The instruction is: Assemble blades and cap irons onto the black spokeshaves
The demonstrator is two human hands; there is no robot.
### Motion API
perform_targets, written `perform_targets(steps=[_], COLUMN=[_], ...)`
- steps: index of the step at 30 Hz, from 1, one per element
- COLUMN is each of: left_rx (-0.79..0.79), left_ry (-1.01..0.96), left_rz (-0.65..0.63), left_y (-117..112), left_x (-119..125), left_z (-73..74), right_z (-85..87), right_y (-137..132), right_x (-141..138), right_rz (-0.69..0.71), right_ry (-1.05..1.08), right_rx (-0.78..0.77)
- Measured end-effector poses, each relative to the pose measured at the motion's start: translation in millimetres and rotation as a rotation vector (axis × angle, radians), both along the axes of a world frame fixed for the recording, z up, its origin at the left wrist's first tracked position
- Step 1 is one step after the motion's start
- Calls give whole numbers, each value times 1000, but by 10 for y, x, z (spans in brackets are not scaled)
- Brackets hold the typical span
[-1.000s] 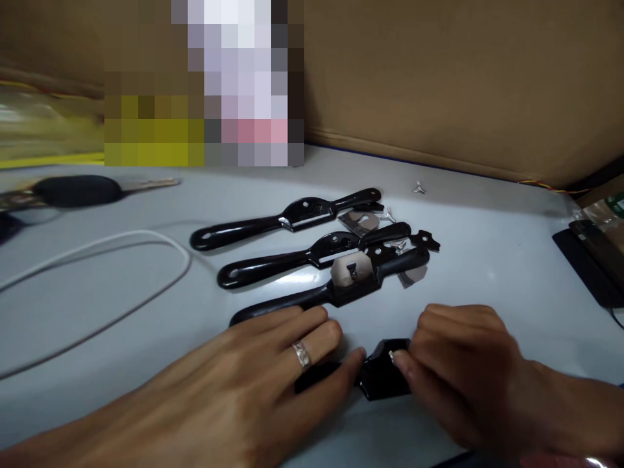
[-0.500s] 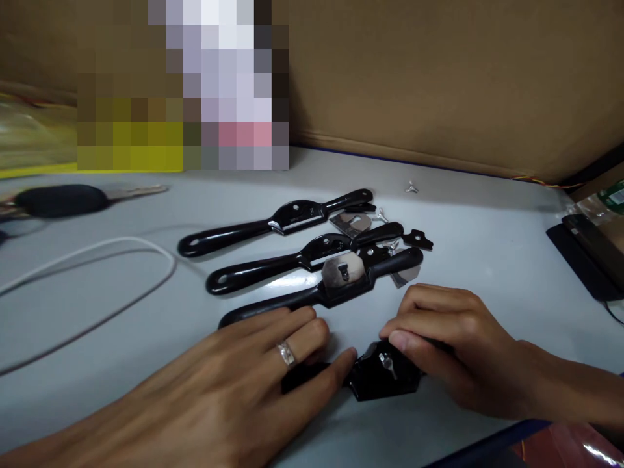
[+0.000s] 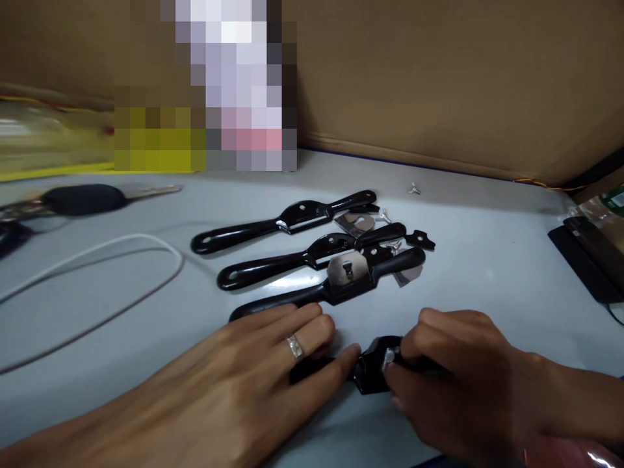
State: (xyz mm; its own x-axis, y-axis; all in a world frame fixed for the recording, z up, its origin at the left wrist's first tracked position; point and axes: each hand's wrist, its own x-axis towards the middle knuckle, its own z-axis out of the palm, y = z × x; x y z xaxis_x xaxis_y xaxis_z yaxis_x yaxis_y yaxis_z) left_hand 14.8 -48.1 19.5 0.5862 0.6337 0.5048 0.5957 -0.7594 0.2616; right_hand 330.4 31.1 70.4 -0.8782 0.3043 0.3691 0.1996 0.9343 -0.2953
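A black spokeshave (image 3: 370,374) lies nearest me on the grey table. My left hand (image 3: 253,377), a ring on one finger, lies flat across its left handle with fingers spread. My right hand (image 3: 453,377) is curled over its middle, fingertips pinched on a small silver wing screw (image 3: 390,355). Three more black spokeshaves lie side by side beyond: the far one (image 3: 287,221), the middle one (image 3: 312,255), and the near one (image 3: 336,286), which carries a silver blade plate.
Loose blades and small wing screws (image 3: 413,189) lie by the spokeshaves' right ends. A white cable (image 3: 117,247) loops at left, beyond it a black-handled tool (image 3: 82,198). Cardboard (image 3: 439,84) walls the back; a black object (image 3: 585,260) sits at right.
My right hand lifted back to show the screw on the spokeshave body half a second ago, then closed down over it again. The left hand stayed pressed in place.
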Motion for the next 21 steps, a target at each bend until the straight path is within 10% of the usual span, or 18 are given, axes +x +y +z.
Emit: perform_targets(steps=[21], left_rx=[20], left_ry=[-12], left_rz=[6], left_y=[8], left_x=[7], left_z=[0], right_z=[8], right_y=[-42], right_x=[-43], right_rz=[-54], right_ry=[44], right_rx=[110])
